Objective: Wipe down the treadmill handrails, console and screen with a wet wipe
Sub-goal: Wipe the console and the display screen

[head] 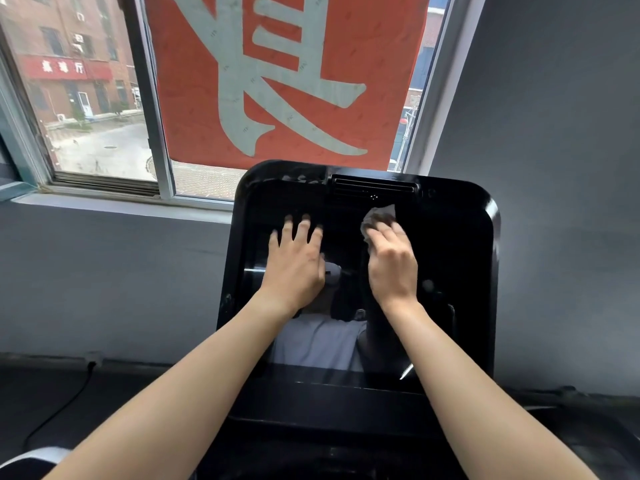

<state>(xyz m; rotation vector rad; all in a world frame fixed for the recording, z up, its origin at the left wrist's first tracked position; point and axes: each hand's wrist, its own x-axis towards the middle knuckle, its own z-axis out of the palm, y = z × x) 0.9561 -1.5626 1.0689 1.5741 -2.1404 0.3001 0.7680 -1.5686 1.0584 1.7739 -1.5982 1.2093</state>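
- Black glossy screen (450,251) on treadmill console (493,237); left hand (298,265) flat on it, fingers spread.
- Right hand (391,265), fingers together, curled over crumpled wet wipe (379,216), far centre below vent (374,188).
- Best: overlapping strokes far to near, then clean the left palm's print.

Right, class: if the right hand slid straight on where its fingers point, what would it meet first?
Probably the slotted vent at the console's top, with the wet wipe under the right hand arriving first; depth is unclear.
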